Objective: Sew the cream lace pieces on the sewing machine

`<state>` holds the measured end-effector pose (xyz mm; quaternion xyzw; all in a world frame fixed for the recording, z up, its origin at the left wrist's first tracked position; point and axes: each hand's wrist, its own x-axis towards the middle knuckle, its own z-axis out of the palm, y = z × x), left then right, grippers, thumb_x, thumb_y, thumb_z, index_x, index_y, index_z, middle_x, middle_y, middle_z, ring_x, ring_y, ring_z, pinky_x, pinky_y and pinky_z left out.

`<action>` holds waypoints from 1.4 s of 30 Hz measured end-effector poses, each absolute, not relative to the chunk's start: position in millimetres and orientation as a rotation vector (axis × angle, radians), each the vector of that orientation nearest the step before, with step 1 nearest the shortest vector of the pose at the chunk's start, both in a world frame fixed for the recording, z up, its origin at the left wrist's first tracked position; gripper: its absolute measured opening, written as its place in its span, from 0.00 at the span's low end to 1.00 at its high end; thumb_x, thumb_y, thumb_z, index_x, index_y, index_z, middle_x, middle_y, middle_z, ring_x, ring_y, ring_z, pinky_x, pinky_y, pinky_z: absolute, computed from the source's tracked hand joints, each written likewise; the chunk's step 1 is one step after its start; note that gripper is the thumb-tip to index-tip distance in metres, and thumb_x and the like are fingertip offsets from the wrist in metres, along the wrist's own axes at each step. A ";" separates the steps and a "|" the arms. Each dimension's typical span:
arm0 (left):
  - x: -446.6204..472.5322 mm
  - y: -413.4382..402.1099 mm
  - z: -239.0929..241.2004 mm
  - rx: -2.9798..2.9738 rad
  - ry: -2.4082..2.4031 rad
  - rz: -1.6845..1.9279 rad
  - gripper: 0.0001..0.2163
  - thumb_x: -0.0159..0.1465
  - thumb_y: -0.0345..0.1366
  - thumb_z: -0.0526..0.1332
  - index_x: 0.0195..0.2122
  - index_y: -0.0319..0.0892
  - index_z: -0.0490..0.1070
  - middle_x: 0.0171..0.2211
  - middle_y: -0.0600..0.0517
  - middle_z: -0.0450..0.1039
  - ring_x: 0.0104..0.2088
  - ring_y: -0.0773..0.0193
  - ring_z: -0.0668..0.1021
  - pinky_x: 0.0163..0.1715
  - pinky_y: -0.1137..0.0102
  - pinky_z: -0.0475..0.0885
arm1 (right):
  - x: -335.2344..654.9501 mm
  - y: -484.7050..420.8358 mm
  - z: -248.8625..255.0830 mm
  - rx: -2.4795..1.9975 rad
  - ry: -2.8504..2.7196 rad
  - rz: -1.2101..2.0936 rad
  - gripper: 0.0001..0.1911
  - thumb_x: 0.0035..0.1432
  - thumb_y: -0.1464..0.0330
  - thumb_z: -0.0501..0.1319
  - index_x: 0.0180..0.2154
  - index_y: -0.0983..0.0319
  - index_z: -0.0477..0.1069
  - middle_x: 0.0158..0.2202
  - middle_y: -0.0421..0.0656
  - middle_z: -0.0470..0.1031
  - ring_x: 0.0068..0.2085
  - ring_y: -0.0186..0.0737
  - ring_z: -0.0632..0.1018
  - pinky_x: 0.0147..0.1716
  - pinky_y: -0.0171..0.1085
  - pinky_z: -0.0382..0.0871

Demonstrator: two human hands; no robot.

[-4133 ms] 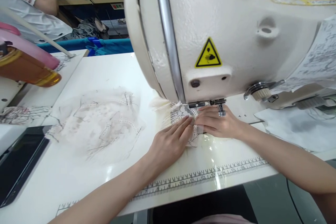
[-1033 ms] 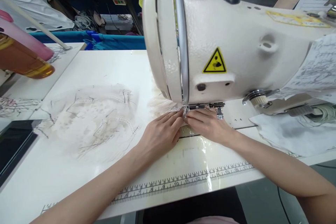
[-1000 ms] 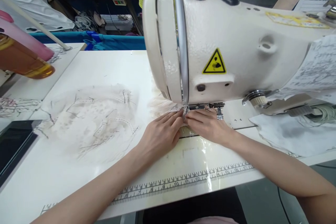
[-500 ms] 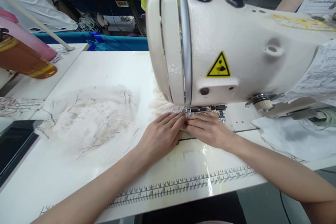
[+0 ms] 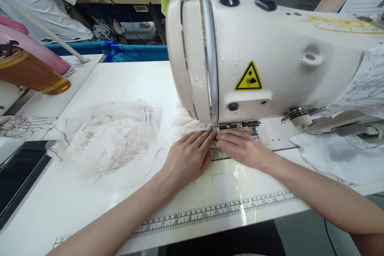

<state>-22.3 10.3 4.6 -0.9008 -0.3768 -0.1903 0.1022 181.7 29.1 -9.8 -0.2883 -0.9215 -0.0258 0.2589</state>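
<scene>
A cream sewing machine (image 5: 270, 52) fills the upper right of the view. Both my hands lie under its head, by the presser foot (image 5: 232, 126). My left hand (image 5: 189, 158) rests flat, fingers stretched out and together, pressing a small piece of white lace (image 5: 195, 127) to the table. My right hand (image 5: 241, 148) lies opposite, its fingertips meeting the left ones on the lace at the needle. Most of the lace is hidden beneath my fingers and the machine head.
A sheer pale fabric pile (image 5: 111, 144) lies on the white table (image 5: 90, 204) to the left. A printed ruler (image 5: 216, 212) runs along the front edge. A dark tablet (image 5: 18, 176) and an amber bottle (image 5: 33, 76) sit far left. White cloth (image 5: 333, 156) lies right. A person in white (image 5: 45, 4) stands behind.
The lace has fed further under the machine head since four seconds ago, and both hands have moved up closer to the presser foot. In the last second they barely shift.
</scene>
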 end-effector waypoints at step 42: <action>-21.4 9.0 9.1 -2.723 -1.166 -0.602 0.10 0.63 0.28 0.52 0.41 0.36 0.72 0.47 0.45 0.76 0.47 0.57 0.78 0.50 0.61 0.74 | 186.9 32.3 -2.0 -0.806 -2.568 -0.260 0.12 0.60 0.78 0.53 0.39 0.60 0.72 0.41 0.39 0.78 0.40 0.34 0.75 0.34 0.36 0.66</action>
